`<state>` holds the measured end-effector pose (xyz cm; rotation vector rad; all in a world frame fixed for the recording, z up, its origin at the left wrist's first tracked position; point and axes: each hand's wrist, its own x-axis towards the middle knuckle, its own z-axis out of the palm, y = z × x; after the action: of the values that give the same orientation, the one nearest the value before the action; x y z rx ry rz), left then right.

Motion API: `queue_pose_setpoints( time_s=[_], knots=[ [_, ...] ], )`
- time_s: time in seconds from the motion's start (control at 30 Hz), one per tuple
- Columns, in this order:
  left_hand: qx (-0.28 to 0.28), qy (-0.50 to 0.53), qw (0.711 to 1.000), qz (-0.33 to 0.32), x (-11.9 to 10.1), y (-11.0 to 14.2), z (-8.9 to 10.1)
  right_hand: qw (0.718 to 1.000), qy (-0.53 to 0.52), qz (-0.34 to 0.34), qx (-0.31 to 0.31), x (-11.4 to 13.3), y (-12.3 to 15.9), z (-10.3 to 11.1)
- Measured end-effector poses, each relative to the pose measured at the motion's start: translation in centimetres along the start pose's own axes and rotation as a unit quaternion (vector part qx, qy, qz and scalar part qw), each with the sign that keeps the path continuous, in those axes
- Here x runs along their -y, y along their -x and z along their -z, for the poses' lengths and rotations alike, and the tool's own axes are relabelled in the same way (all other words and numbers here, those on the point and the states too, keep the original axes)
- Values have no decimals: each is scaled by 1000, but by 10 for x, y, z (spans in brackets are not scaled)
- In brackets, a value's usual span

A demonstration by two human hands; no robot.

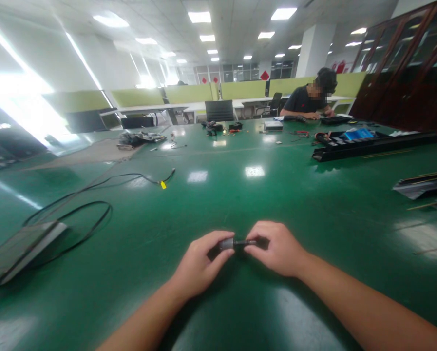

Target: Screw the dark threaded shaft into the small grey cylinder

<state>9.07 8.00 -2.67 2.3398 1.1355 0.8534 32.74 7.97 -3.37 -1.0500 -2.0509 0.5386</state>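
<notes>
1. My left hand (pixel 198 265) pinches a grey cylinder (pixel 227 243) between thumb and fingertips; this cylinder is my landmark.
2. My right hand (pixel 276 248), to the cylinder's right, pinches a thin dark shaft (pixel 245 242) that points at the cylinder's right end. Blur hides whether the two are joined.
3. To work well, I think I should steady the cylinder with the left pinch, make fine movements with the right, and line both up on one straight axis.
4. A light grip near the meeting point seems wise; squeezing or tilting could make the small parts slip.
5. Beneath the cylinder spreads a glossy green table (pixel 203 204). I cannot tell whether my hands rest on it.
6. Beyond the cylinder, to its left, lies a black cable (pixel 125 174) with a yellow tag (pixel 163 185).
7. Far beyond the cylinder, to its right, a co-worker (pixel 302 102) bends over the table.
</notes>
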Motion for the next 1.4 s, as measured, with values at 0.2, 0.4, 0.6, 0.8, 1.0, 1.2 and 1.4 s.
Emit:
queue_pose_setpoints(
  time_s=[0.2,0.4,0.6,0.8,1.0,1.2,1.4],
  knots=[
    [0,1,1000,3,1,0,1,1000,8,-5,0,1,0,1],
    [-3,-2,1000,8,2,-1,1,1000,18,-19,-2,-1,0,1],
    [2,0,1000,17,4,-2,1,1000,16,-17,-1,-1,0,2],
    [1,-3,1000,15,4,-1,2,1000,23,-17,-5,-2,0,3],
    [-4,-9,1000,13,3,-2,3,1000,26,-15,-3,-3,-1,4],
    [-5,-14,1000,5,4,-3,3,1000,21,-6,3,-3,-1,6],
    [-1,-10,1000,12,6,-2,3,1000,21,-4,2,-4,-1,7]
  ],
)
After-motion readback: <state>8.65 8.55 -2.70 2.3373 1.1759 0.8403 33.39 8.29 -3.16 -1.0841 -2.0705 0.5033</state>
